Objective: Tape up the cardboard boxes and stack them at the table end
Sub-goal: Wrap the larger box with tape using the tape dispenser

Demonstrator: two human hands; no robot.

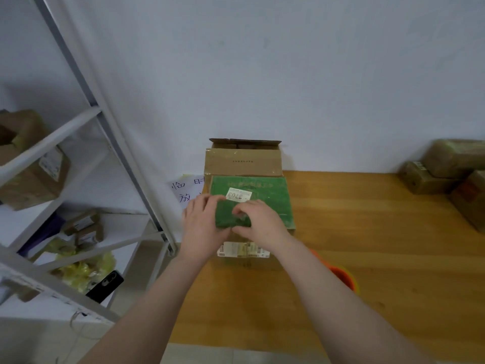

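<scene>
Wooden table (pixel 367 232): small green box (pixel 227 218) crosswise

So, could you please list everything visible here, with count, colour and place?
large green box: one, green top with white label, table's left end
small green box: one, dark green, over the large green box
open carton: one, brown, behind the green boxes
table: one, light wood, centre and right
wrapped parcels: at least three, brown, table's far right
orange thing: one, on the table's near side, kind unclear
paper sign: one, white, handwritten, left of the boxes
shelf rack: one, white metal, left
brown boxes: several, on the rack
yellow bags: a heap, lower shelf
black phone: one, beside the yellow bags
left grip: one, holds the small green box's left side
right grip: one, holds its right side
</scene>
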